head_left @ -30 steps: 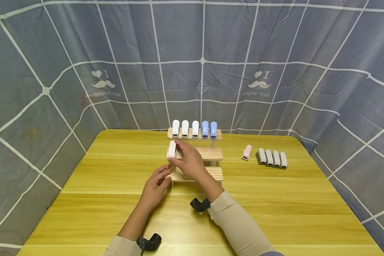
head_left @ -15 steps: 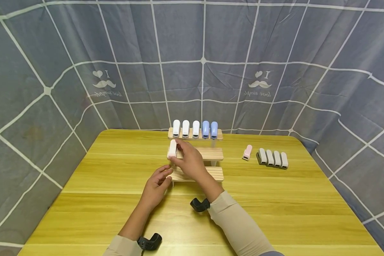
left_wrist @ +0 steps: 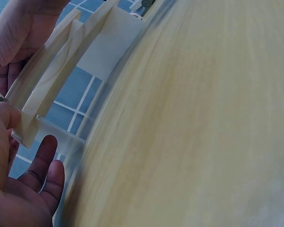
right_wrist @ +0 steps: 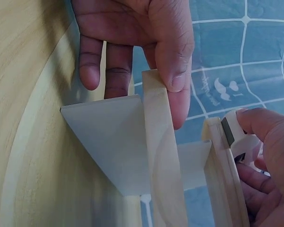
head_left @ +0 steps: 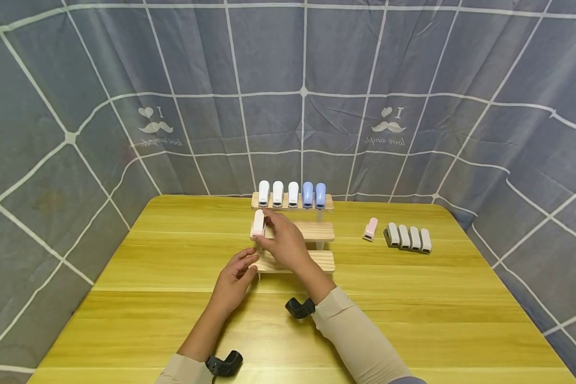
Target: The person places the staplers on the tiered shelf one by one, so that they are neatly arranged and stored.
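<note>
You have the pale pink stapler [head_left: 257, 223] at the left end of the middle shelf [head_left: 317, 230]. Its long axis runs nearly front to back, across the depth of the board; the rounded end points away from you, toward the curtain [head_left: 341, 64], and the other end faces you. In the right wrist view its grey base sits against the board; you cannot tell whether its full weight rests there. Your right hand [head_left: 287, 242] pinches it, thumb at the near end and fingers toward the far end. Your left hand [head_left: 231, 282] touches the left end of the lower shelf [head_left: 317, 260], fingers loosely spread; you cannot tell how firmly they bear on the board. On the upper shelf [head_left: 328, 201], three white staplers [head_left: 278, 193] and, to their right, two blue staplers [head_left: 308, 194] stand in a row, rounded ends away from you, axes about parallel to the held unit. Right of the stand, a second pink stapler [head_left: 371, 228] lies on the table [head_left: 413, 309], its near end angled slightly left. Beyond it, four grey-white staplers [head_left: 408, 238] form a close row, near ends angled slightly right.
</note>
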`<state>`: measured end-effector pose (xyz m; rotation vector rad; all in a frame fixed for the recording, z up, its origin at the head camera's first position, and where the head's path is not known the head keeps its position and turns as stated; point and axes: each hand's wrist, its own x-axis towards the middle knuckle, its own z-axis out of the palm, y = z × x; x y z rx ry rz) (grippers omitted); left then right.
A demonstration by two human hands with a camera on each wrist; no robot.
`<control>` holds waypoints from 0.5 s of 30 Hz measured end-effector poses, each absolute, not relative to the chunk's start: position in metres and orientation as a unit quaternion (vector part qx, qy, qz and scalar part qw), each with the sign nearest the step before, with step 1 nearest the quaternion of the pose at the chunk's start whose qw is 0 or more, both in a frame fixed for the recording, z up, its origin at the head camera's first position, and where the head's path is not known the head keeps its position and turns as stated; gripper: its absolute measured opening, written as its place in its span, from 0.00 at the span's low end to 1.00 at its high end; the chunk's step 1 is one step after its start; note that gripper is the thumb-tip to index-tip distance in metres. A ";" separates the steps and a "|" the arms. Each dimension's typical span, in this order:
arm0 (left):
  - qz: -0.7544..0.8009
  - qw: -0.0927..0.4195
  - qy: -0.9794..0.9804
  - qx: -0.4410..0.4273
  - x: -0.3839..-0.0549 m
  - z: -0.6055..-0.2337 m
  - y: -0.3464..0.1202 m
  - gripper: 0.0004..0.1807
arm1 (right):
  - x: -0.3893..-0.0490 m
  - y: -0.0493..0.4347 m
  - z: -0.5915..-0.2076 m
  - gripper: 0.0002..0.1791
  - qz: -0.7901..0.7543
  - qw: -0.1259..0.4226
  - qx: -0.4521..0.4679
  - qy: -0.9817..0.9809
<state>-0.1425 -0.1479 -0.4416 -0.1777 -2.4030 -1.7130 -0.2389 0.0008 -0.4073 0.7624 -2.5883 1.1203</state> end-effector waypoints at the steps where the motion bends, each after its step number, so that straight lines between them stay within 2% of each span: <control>1: -0.576 0.095 -0.810 -0.059 -0.143 -0.442 -0.148 0.16 | -0.239 0.001 -0.407 0.36 0.383 0.106 0.262 -0.879; 11: -0.577 0.092 -0.809 -0.061 -0.141 -0.442 -0.149 0.16 | -0.236 0.024 -0.402 0.38 0.418 0.051 0.290 -0.859; 15: -0.576 0.088 -0.811 -0.062 -0.140 -0.439 -0.149 0.16 | -0.232 0.040 -0.404 0.36 0.431 0.044 0.297 -0.851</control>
